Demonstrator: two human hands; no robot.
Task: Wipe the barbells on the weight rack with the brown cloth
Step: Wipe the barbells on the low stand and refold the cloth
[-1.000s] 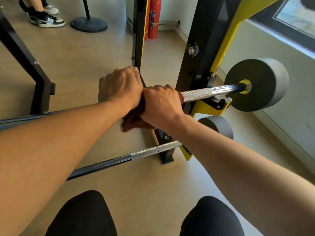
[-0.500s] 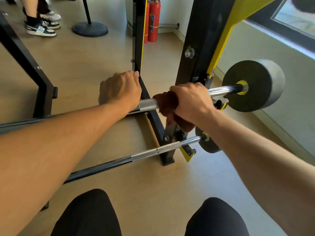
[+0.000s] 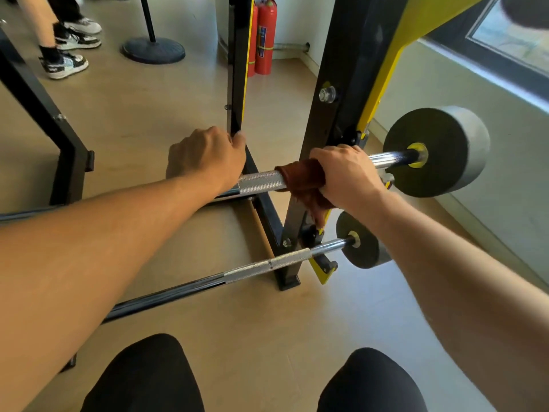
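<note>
Rightward slid the right hand (image 3: 346,173), grasping the crumpled brown cloth (image 3: 303,181) around the knurled steel barbell (image 3: 258,182); the left hand (image 3: 206,159) clenched the bar beside it.

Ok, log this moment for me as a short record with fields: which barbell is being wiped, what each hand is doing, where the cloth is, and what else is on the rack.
barbell being wiped: upper barbell, resting on the weight rack
left hand: grips the upper barbell bare, left of the knurled section
right hand: grips the brown cloth wrapped round the bar, close to the rack upright
cloth: loose end hangs below the bar
end plate: grey weight plate beyond the right hand
also on rack: lower barbell, untouched
</note>
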